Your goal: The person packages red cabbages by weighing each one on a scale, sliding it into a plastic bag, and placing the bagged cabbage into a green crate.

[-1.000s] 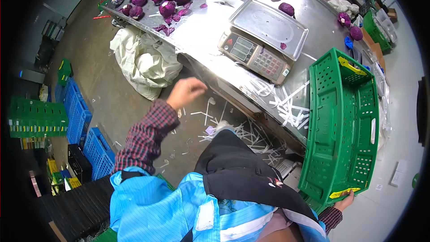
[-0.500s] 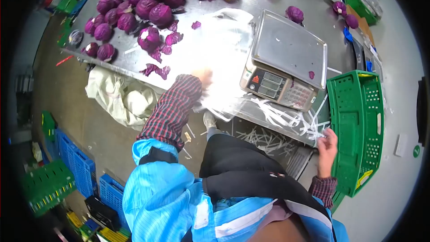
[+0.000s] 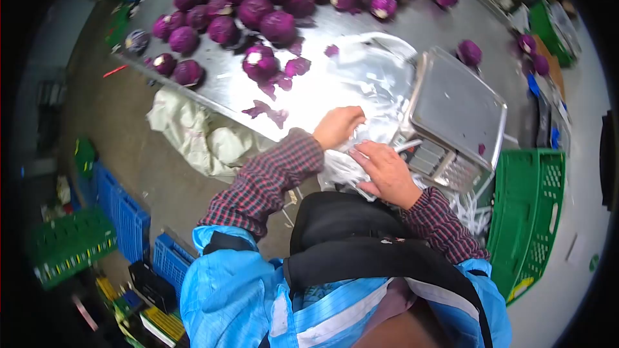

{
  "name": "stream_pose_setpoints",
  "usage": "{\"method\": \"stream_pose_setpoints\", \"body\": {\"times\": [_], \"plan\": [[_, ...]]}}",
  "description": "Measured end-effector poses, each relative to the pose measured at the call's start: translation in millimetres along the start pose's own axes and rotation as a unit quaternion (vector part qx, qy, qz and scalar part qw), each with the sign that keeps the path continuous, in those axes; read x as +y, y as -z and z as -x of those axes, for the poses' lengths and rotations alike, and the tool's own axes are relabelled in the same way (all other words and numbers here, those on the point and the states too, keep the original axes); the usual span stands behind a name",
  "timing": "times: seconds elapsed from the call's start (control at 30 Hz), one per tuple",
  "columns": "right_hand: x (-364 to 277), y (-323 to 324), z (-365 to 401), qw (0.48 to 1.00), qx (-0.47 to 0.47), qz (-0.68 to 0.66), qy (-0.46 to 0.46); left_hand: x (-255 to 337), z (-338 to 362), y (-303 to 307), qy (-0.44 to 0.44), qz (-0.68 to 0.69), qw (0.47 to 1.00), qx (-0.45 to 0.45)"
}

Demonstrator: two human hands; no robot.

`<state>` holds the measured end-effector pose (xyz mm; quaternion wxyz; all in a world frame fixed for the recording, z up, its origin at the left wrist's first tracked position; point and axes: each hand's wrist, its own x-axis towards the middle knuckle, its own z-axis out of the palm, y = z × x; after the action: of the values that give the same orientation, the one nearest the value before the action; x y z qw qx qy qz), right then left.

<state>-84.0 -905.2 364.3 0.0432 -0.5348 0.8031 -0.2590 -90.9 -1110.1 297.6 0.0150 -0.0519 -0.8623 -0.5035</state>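
Both my hands meet over clear plastic bags (image 3: 380, 74) at the front edge of the steel table. My left hand (image 3: 338, 127) has its fingers curled onto the plastic. Just right of it, my right hand (image 3: 387, 171) lies palm down over the bag's near end, fingers stretched out and slightly apart. A digital scale (image 3: 459, 106) stands to the right of the bags, its display partly behind the plastic. Purple cabbages (image 3: 277, 27) are heaped at the back and left of the table, and loose purple leaves (image 3: 265, 113) lie left of my hands.
A green crate (image 3: 516, 200) stands at the right beside white strips (image 3: 471, 212). A white sack (image 3: 193, 132) hangs below the table's left front edge. Blue crates (image 3: 119, 209) and a green crate (image 3: 74, 251) are on the floor at left.
My right hand has moved left from the white strips to the plastic beside my left hand. The camera view has shifted, so the table contents appear further right.
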Motion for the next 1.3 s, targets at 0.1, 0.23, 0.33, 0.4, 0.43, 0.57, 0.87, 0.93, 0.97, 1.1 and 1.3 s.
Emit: {"method": "stream_pose_setpoints", "body": {"times": [0.1,0.23,0.33,0.4,0.43,0.57,0.87,0.93,0.97,1.1,1.3], "plan": [[30,-19,-10,0.997,-0.027,0.018,0.063,28,2,19,-0.017,0.009,0.994,0.106],[86,-11,-6,0.975,-0.208,-0.072,-0.023,16,29,49,0.139,0.071,0.971,0.183],[78,15,-33,0.932,-0.170,-0.304,-0.105,-10,55,56,0.202,0.071,0.959,0.186],[79,23,-65,0.805,-0.078,-0.545,-0.220,-20,70,62,0.192,0.060,0.953,0.227],[82,24,-87,0.848,-0.040,-0.463,-0.254,-24,75,67,0.183,0.050,0.944,0.269],[109,-26,-201,0.890,0.061,-0.378,-0.247,-38,84,98,0.198,0.207,0.927,0.242],[102,-170,-411,0.854,0.137,-0.123,-0.486,-84,89,150,0.240,0.334,0.886,0.215],[113,-175,-412,0.858,0.163,-0.129,-0.469,-88,91,169,0.308,0.397,0.844,0.187],[123,-179,-406,0.852,0.166,-0.126,-0.480,-89,89,176,0.311,0.399,0.845,0.174],[132,-134,-367,0.583,0.265,-0.637,-0.428,-84,59,194,0.348,0.426,0.826,0.120],[130,24,-215,0.811,0.239,-0.347,-0.405,-67,10,187,0.272,0.445,0.853,0.032]]}}
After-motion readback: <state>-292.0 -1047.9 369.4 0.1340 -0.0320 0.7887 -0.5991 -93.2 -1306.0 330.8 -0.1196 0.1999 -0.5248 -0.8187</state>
